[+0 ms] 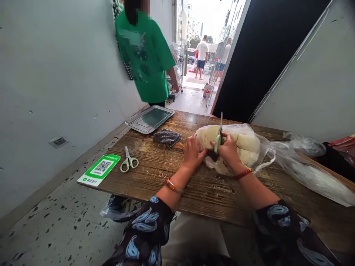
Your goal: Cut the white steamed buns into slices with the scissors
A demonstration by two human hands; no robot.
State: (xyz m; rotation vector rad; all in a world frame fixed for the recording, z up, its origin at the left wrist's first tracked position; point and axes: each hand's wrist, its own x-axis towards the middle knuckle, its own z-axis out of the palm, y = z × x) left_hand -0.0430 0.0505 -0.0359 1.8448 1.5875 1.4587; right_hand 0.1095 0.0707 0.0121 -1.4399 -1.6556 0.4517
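Note:
A clear plastic bag of soft cream-coloured lumps lies on the wooden table; what the lumps are I cannot tell. My left hand grips the bag's near left end, fingers curled on its side and thumb stretched along the front edge. Over the bag, my right hand is closed round the pale green handles of a pair of scissors, whose blades point up and away from me. A white cord trails from the bag's right end. Crumpled clear plastic sits at its near edge.
Left on the table are a second pair of scissors, a QR-code card, a grey cloth and a metal tray. Plastic wrapping lies right. A person in a green shirt stands beyond the table.

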